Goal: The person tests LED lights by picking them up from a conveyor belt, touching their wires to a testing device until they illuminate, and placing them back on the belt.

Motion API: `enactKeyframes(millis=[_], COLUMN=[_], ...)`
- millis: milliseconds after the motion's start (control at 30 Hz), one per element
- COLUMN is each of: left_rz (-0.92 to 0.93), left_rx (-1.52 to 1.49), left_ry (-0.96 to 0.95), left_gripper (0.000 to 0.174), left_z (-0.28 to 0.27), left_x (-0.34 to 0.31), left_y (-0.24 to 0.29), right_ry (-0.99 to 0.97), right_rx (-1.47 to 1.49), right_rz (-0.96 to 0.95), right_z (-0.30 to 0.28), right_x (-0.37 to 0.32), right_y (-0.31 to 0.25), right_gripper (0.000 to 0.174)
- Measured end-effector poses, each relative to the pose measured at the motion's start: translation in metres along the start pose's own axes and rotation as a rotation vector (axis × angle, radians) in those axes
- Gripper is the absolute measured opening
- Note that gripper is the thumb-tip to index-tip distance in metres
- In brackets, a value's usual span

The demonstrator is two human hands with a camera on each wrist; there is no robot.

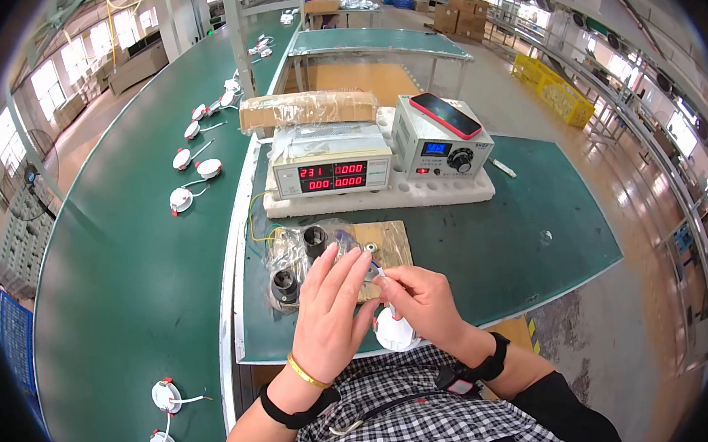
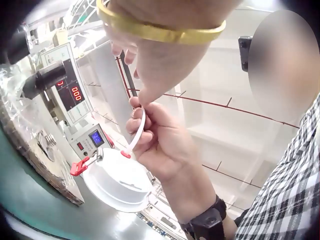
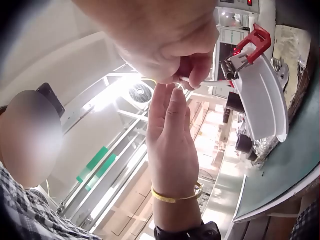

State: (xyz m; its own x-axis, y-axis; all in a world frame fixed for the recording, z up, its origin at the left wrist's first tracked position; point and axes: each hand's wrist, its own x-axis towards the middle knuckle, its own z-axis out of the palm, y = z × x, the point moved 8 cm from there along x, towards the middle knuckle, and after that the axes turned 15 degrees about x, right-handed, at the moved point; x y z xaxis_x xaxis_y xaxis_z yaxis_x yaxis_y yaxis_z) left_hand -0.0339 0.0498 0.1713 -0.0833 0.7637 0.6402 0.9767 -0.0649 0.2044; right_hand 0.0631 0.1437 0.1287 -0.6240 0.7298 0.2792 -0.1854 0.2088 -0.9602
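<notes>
A white round downlight (image 1: pixel 394 332) with red-tipped spring clips hangs by its white cable (image 2: pixel 142 125) at the table's front edge. My right hand (image 1: pixel 428 301) pinches that cable near its wire end, between thumb and fingers. My left hand (image 1: pixel 327 312) has its fingers extended, their tips beside the cable end in the right wrist view. Beyond both hands lies a plastic-wrapped wooden board (image 1: pixel 396 239). It bears black round sockets (image 1: pixel 314 238) and a small metal fitting (image 1: pixel 370 247), and the left hand overlaps part of it.
Behind the board, a power meter (image 1: pixel 335 173) with red digits and a control box (image 1: pixel 447 154) stand on white foam. A red-edged phone (image 1: pixel 446 115) lies on the box. To the left runs a green conveyor (image 1: pixel 132 299) carrying several downlights (image 1: pixel 181 200).
</notes>
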Motion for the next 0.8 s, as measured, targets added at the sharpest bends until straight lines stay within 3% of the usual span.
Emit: enactKeyframes(millis=[233, 300, 400, 433, 467, 533, 567, 700, 800], left_rz=[0.01, -0.092, -0.582, -0.645, -0.644, -0.857, -0.887, -0.829, -0.783], left_rx=[-0.002, -0.258, -0.845, -0.975, -0.977, -1.491, -1.595, -1.488, -1.429], left_ry=[-0.005, 0.004, -0.084, -0.21, -0.213, -0.478, -0.52, -0.423, -0.466], left_gripper=[0.056, 0.054, 0.046, 0.046, 0.046, 0.051, 0.055, 0.056, 0.051], left_z=[0.013, 0.019, 0.055, 0.08, 0.083, 0.115, 0.121, 0.127, 0.135], left_x=[-0.007, -0.011, -0.044, -0.063, -0.071, -0.096, -0.1, -0.088, -0.087], left_y=[-0.006, -0.022, -0.051, -0.057, -0.052, -0.019, -0.008, -0.001, -0.003], right_ry=[0.057, 0.08, 0.126, 0.131, 0.138, 0.143, 0.149, 0.173, 0.2], right_rx=[0.023, 0.088, 0.187, 0.203, 0.219, 0.227, 0.226, 0.216, 0.147], right_rz=[-0.082, -0.035, 0.025, -0.005, -0.037, -0.047, -0.055, -0.021, 0.015], right_z=[0.002, -0.003, -0.014, -0.016, -0.019, -0.021, -0.022, -0.023, -0.026], right_x=[-0.001, 0.002, 0.006, 0.007, 0.008, 0.008, 0.008, 0.005, 0.005], right_y=[-0.005, 0.0, 0.001, -0.002, -0.005, -0.003, -0.003, 0.002, 0.003], right_gripper=[0.017, 0.017, 0.019, 0.019, 0.02, 0.02, 0.02, 0.02, 0.02])
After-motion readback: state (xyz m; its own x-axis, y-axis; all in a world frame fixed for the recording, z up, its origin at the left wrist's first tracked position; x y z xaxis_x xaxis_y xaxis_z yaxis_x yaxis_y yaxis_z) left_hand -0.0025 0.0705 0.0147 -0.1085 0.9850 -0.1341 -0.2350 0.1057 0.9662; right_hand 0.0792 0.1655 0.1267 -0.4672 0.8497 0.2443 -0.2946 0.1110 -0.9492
